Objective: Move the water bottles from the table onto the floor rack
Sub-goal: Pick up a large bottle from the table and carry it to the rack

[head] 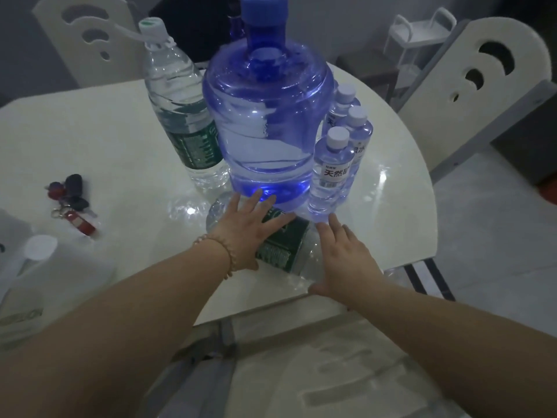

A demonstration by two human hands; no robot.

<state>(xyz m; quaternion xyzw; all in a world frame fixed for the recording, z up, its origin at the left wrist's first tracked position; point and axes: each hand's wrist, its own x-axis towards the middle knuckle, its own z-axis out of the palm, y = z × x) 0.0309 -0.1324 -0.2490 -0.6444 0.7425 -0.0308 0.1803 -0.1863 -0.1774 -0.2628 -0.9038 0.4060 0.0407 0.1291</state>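
The bottle [283,247] is lying on its side at the near edge of the table [120,146], its long axis running far-left to near-right, just in front of the jug [265,116]. The 2 hands are flanking it with fingers straight and gripping nothing: the left hand [250,227] is resting on top, and the right hand [346,257] is lying against its near-right end.

1. The white, glossy tabletop [114,140] has a rounded edge.
2. A big blue water jug [268,128] stands upright near its middle.
3. A tall clear bottle [184,116] stands just left of the jug, and three small bottles [357,137] just right.
4. A green-labelled bottle [283,248] lies on its side near the front edge, before the jug.
5. A bunch of keys [70,200] lies well left.
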